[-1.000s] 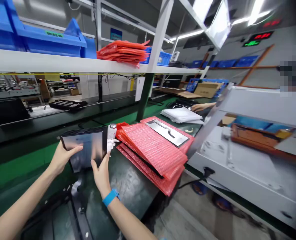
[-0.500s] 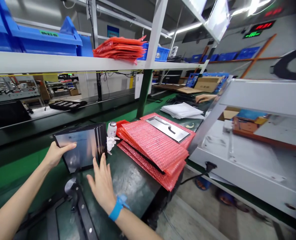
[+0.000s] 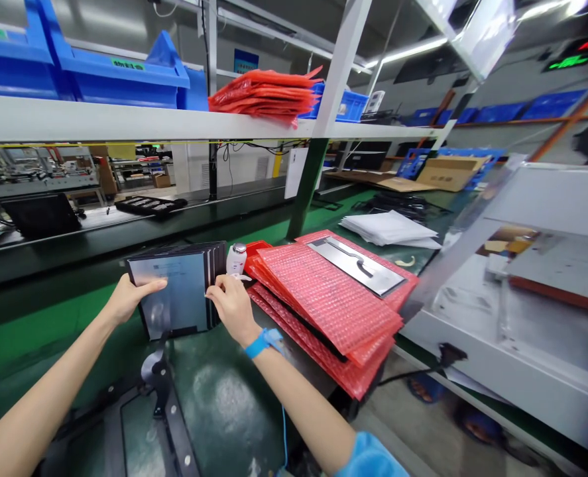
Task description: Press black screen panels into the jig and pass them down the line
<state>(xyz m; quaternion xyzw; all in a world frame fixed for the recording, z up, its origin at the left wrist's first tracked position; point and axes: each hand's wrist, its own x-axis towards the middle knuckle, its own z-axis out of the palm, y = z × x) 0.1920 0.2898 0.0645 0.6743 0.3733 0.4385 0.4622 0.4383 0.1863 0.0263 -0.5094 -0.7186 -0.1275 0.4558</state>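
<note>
- Just brought in to the right edge of the stack of panels (image 3: 179,295): right hand (image 3: 234,308), changed from spread fingers to fingers drawn in, thumb close to the fingertips. Cannot tell whether an edge is actually pinched.
- Gripping the stack at its left edge as before: left hand (image 3: 124,301), with thumb over the front face.
- Held upright above the table (image 3: 224,377), with edges fanned at the right: same stack. Probably good for working at single panels, with left-hand support and right-hand fingers at the gaps.
- Just right of the stack, close to the right hand: white bottle (image 3: 236,260), with red tray (image 3: 257,250) behind. Likely to get knocked by a wide sweep that way.
- In front of the stack, near its lower edge: black frame (image 3: 177,424). Likely to hinder any straight lowering.
- Farther right of the stack: red bubble-wrap sleeves (image 3: 323,291) in a pile, bearing a silver plate (image 3: 356,265); beyond those, white sheets (image 3: 390,228).
- Around the right wrist, below and right of the stack: blue wristband (image 3: 258,343). Best kept off the panel edges.
</note>
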